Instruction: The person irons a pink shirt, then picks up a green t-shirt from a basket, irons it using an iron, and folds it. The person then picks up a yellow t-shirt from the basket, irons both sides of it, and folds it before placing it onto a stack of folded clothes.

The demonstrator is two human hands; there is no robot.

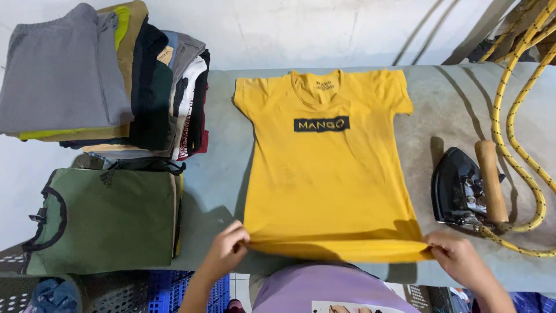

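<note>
Both the left hand (225, 250) and right hand (457, 255) pinched the yellow shirt's (327, 179) hem shut; the iron (468, 186), just beside the shirt, risked being snagged.

Black rectangular chest label (321, 124) on yellow shirt (330, 191), centred below collar, lettering yellow. Small dark neck label (325, 85) printed inside collar. Tan tag (165, 55) showing in folded stack (116, 81), upper left. No packages, signs or screens seen.
</note>
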